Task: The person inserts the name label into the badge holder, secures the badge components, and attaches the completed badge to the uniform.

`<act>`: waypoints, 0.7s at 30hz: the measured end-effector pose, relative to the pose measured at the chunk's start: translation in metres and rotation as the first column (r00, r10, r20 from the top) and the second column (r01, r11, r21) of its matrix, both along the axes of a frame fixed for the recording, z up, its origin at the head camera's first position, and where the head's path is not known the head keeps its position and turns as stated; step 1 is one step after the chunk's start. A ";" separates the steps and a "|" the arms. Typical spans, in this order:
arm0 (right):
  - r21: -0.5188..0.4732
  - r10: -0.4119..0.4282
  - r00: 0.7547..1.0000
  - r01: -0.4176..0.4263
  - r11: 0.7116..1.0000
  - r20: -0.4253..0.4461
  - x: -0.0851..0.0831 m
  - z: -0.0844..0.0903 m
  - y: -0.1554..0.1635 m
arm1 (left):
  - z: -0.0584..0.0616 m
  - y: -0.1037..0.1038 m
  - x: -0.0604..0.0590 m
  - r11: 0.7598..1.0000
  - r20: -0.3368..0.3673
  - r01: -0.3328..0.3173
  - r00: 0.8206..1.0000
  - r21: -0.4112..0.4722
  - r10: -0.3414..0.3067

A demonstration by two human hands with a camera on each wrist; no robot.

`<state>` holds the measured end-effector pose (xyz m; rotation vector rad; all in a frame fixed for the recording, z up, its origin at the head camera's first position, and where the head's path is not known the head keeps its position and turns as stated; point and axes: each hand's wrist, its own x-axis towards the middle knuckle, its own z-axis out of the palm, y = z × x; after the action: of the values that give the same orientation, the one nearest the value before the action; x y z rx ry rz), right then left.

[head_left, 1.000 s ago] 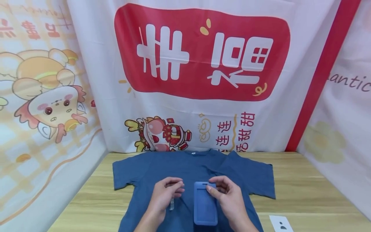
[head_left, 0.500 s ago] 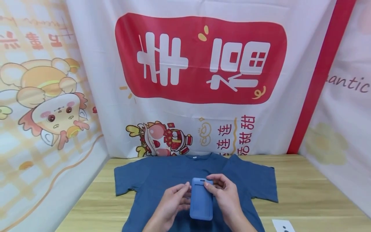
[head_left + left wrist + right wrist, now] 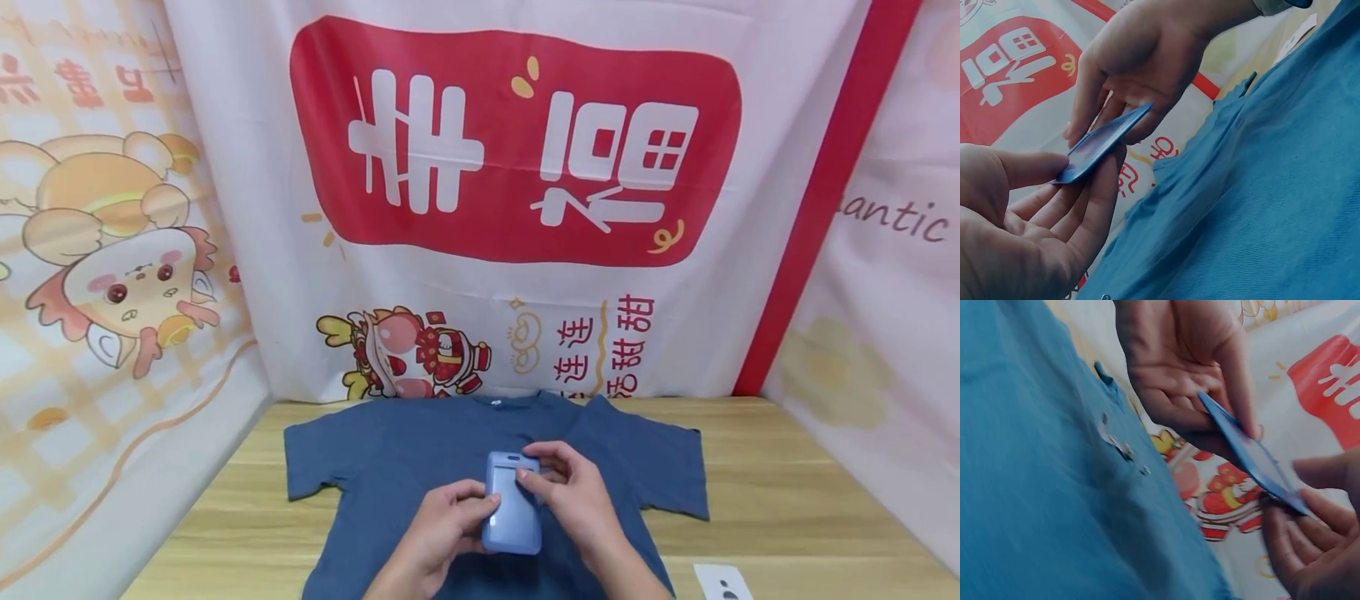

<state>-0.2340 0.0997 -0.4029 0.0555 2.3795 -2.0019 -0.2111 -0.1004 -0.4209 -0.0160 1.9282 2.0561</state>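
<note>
A blue badge holder (image 3: 513, 521), with a slot at its top end and a framed front, is held between both hands over a dark blue T-shirt (image 3: 420, 458). My left hand (image 3: 448, 521) pinches its left edge, thumb on the front and fingers behind, as the left wrist view also shows. My right hand (image 3: 576, 493) grips the top right corner, thumb over the front. Seen from the right wrist, the badge holder (image 3: 1241, 450) is nearly edge-on. In that view a small shiny metal clip (image 3: 1124, 449) lies on the shirt.
The T-shirt is spread flat, collar away from me, on a wood-grain table (image 3: 757, 475). A white card (image 3: 722, 582) with a dark print lies right of the shirt. Printed cloth (image 3: 675, 333) hangs behind the table and along both sides.
My left hand has moved right from beside the badge holder and now holds its left edge. The badge holder has shifted slightly left and up, its front now catching light.
</note>
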 end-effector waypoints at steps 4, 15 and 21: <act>0.127 0.085 0.996 -0.082 0.988 -0.018 0.006 0.010 0.005 | 0.001 -0.004 0.001 1.000 0.006 -0.023 1.000 0.008 0.023; 0.272 0.150 0.988 -0.138 0.952 -0.026 0.016 0.015 0.003 | 0.000 -0.007 0.008 0.998 0.019 -0.040 0.999 0.039 0.039; 0.290 0.129 0.991 -0.113 0.950 -0.036 0.013 0.018 -0.001 | 0.005 -0.011 0.005 0.998 0.000 -0.025 1.000 0.050 0.025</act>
<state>-0.2215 0.0988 -0.3851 -0.1365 2.6185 -1.6128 -0.2058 -0.1111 -0.4162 -0.0281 1.8854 2.1200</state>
